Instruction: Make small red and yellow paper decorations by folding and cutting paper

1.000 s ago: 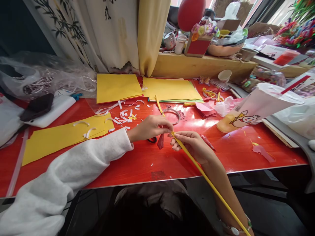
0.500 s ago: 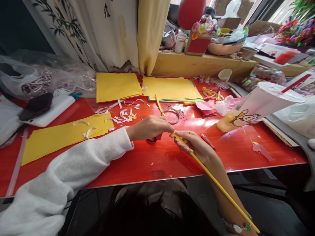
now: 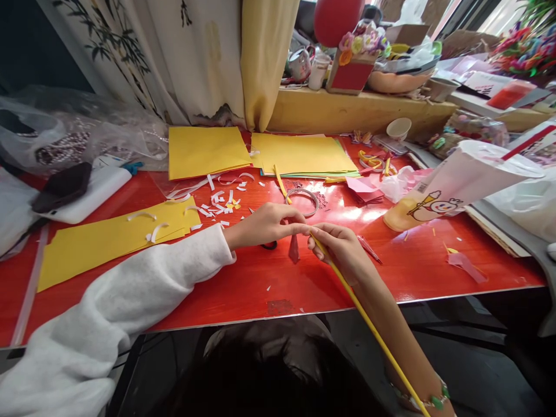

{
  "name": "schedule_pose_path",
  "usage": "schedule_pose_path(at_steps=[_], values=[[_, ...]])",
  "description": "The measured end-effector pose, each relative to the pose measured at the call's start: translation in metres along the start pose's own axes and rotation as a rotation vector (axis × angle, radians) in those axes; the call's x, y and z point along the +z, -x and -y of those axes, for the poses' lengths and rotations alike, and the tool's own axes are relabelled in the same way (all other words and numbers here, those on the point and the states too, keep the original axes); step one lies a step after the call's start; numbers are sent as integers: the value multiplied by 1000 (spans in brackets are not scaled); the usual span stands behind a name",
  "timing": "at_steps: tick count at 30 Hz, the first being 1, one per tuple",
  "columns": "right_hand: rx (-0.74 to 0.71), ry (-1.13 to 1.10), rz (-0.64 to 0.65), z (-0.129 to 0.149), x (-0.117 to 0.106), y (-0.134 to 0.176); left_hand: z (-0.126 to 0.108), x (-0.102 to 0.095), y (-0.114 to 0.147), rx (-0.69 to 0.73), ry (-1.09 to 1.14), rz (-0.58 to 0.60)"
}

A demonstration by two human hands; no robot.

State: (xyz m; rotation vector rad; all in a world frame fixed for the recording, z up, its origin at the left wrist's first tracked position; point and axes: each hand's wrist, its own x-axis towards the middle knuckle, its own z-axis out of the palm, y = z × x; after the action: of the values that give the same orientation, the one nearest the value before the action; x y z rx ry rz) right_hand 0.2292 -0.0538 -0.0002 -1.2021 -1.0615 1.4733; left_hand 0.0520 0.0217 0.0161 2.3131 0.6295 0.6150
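Note:
My right hand [image 3: 341,249] is closed around a long, narrow yellow strip [image 3: 369,315], which slopes down past my forearm to the bottom edge. At the strip's upper end, my left hand [image 3: 278,223] pinches with thumb and fingertips right against my right fingers. A small dark red piece [image 3: 294,250] hangs below my left hand; whether my fingers hold it is hidden. Partly covered by that hand, a black loop handle [image 3: 270,245] lies on the table. Just beyond are a roll of tape [image 3: 303,202] and another yellow strip [image 3: 280,180].
Yellow sheets [image 3: 208,153] lie at the back, and more yellow paper [image 3: 117,237] at the left. White scraps [image 3: 219,202] are scattered between. A tilted drink cup [image 3: 434,188], pink paper [image 3: 365,189] and a red slim tool [image 3: 369,249] are on the right of the red table [image 3: 243,289].
The yellow strip's lower end has swung left and now runs out of the frame. My right hand has turned slightly. The red piece now hangs more visibly below my left hand.

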Motion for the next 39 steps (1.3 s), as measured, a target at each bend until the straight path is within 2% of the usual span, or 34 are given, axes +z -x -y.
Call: schedule_pose_path(at_steps=[5, 8, 17, 25, 33, 39], values=[[-33, 79, 33, -4, 1, 0, -5, 6, -1, -30, 38, -60], [-29, 96, 55, -5, 1, 0, -6, 7, -1, -67, 72, -55], [4, 34, 11, -1, 1, 1, -9, 5, -1, -184, 237, -13], [-91, 80, -18, -8, 1, 1, -16, 8, 0, -212, 144, -44], [-100, 81, 9, -5, 6, 3, -14, 15, 0, -203, 45, -163], [-63, 66, 37, -4, 4, 2, -18, 17, 0, -182, -1, -160]])
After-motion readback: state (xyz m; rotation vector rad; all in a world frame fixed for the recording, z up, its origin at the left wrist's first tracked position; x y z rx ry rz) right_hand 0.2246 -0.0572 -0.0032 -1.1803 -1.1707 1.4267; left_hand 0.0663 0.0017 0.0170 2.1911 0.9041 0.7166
